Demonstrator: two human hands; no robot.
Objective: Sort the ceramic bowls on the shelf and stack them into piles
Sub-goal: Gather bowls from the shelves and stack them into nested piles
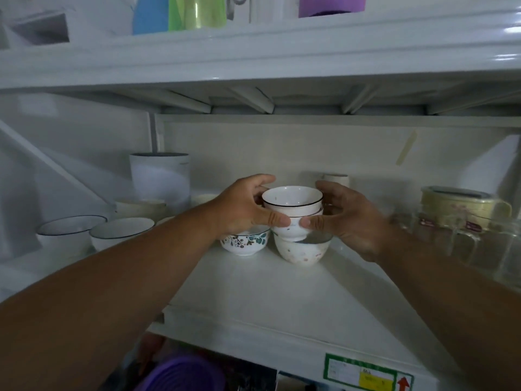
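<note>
A: What is held by the hands?

B: A pair of nested white ceramic bowls with thin dark rims (pixel 292 206) is clasped from both sides. The left hand (pixel 242 207) is curled around the left wall, thumb pressed against the front; the right hand (pixel 349 218) is curled around the right wall, its thumb meeting the other at the front.

A: Where is the pair placed?

B: It is seated in the mouth of a white ceramic bowl speckled with small pink marks (pixel 301 251), which stands on the white shelf (pixel 253 292).

A: What is seen beside it?

B: A white ceramic bowl painted with teal leaves (pixel 244 244) is set just left of the pile, partly hidden by the left wrist. Farther left, two wide white dark-rimmed bowls (pixel 93 235) are stood side by side. A clear glass jug (pixel 462 235) is seen at the right, blurred.
</note>
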